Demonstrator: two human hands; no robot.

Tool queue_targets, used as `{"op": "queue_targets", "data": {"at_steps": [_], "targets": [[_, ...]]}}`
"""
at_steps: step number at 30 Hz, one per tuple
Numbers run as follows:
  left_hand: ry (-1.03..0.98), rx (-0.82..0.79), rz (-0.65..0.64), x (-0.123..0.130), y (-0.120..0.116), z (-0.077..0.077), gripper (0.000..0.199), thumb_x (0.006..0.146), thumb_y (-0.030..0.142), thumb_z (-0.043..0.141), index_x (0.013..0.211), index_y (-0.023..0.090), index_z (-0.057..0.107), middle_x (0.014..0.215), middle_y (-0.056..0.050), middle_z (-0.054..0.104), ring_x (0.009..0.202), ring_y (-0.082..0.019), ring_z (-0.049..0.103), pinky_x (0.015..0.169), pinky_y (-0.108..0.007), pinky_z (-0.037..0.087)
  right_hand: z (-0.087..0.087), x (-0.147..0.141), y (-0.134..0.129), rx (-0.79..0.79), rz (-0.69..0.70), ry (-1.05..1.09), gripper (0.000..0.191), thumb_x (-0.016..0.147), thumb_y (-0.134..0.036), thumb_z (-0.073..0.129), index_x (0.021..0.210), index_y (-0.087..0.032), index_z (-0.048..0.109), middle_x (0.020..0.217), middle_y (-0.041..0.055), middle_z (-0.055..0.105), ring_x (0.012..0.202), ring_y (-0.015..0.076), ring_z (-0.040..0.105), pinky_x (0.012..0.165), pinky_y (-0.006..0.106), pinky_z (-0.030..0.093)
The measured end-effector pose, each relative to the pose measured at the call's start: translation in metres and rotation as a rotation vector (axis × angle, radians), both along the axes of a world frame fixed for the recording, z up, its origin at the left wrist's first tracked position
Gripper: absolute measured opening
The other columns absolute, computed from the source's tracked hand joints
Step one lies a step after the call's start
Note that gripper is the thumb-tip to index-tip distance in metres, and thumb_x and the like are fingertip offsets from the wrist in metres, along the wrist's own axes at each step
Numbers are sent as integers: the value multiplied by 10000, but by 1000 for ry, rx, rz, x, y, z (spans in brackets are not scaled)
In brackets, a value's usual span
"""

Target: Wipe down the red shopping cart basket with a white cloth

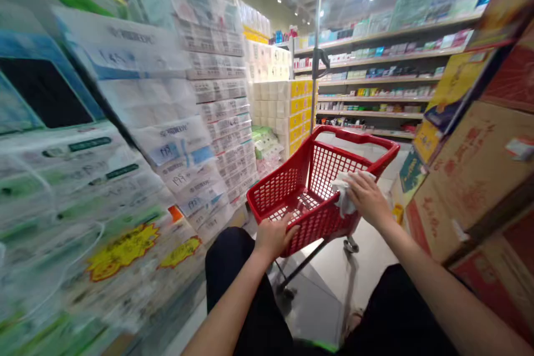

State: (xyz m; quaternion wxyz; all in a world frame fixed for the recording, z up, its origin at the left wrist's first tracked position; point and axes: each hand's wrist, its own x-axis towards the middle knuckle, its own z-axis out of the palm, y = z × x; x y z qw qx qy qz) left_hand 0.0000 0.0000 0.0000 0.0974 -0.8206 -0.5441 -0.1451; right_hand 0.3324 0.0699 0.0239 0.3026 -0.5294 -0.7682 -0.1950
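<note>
In front of my knees stands a red plastic shopping cart (325, 233) with a lattice basket on metal legs. My left hand (273, 239) grips the basket's near rim, its fingers curled over the edge. On the right side rim, my right hand (367, 194) presses a white cloth (345, 200) against the plastic. Part of the cloth hangs down the outside of the basket, and some of it is hidden under my fingers. No goods show inside the basket.
Tall stacks of wrapped tissue packs (179, 139) line the left side. Cardboard boxes (479, 172) are piled close on the right. Behind the cart rise a metal pole (317, 39) and shelves of small products (375, 75). Pale floor (312, 311) shows beneath the cart.
</note>
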Motion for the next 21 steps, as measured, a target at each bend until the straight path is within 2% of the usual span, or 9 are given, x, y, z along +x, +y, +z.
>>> {"op": "queue_targets", "data": {"at_steps": [3,6,9,13,16,18,21], "targets": [[5,-19,-11,-6,0,2,433,999,565,358,1140,266,638,843,-46,744,739,-244,686,673,-307,408,-13,-34,-18,-34,99,-49,450,971,-468,432,1348,-247,541,1432,50,518,1418,259,322,1193,478,278],[4,-31,-35,-11,-1,3,442,999,563,363,989,239,663,814,-49,737,731,-234,682,667,-294,399,-12,-39,-22,-65,164,-111,445,966,-473,445,1352,-271,534,1432,31,519,1415,248,334,1187,465,295],[-10,-28,-46,-14,-2,2,451,999,560,368,921,221,655,791,-50,732,711,-223,675,660,-286,391,0,-11,-11,-56,138,-139,410,992,-421,381,1339,-277,545,1426,28,529,1414,235,345,1178,457,302],[-22,-7,-34,-12,-2,-1,445,994,562,384,912,219,655,786,-49,731,702,-225,672,664,-292,392,16,39,14,-1,-13,-117,426,996,-405,332,1355,-287,531,1484,27,474,1431,250,319,1170,480,290],[-31,0,-28,-8,-2,-3,443,993,566,381,949,221,657,796,-51,732,707,-231,671,664,-298,394,18,54,28,17,-104,-80,423,988,-400,338,1344,-298,542,1499,20,456,1420,255,331,1157,489,302],[-37,5,-21,-6,-2,-4,436,999,554,375,977,221,654,803,-53,733,705,-230,669,669,-302,396,13,45,30,45,-148,-39,416,979,-388,353,1322,-289,567,1484,27,472,1416,263,328,1157,499,298],[-63,18,-10,-2,-2,-5,410,1000,537,389,1041,221,646,823,-60,733,717,-226,668,694,-307,405,0,5,17,50,-134,-5,403,976,-374,367,1309,-294,580,1446,28,509,1406,277,321,1165,531,267]]}}
